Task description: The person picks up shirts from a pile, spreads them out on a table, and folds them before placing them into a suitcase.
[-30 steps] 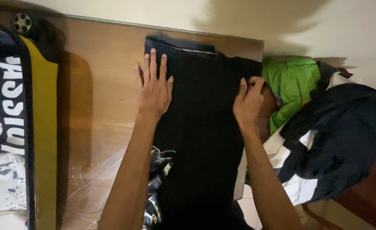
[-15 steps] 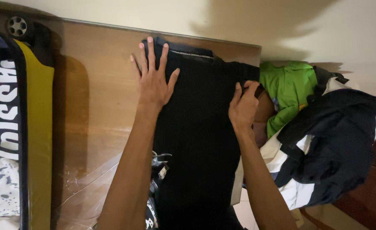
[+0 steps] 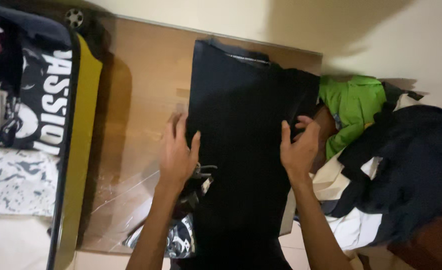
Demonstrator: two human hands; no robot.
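Black folded garment [image 3: 246,150] lies lengthwise on the wooden bench [image 3: 146,95]. Left hand [image 3: 178,152] rests flat, fingers loose, on its nine o'clock edge; right hand [image 3: 298,147] pinches its three o'clock edge.

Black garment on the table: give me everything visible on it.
The black garment is dark, matte woven-looking cloth, folded into a long flat strip running from the far edge of the wooden table toward the camera. A thin pale stitched line crosses its far end. The left hand rests at its left edge; the right hand grips its right edge. A green garment lies just to its right.
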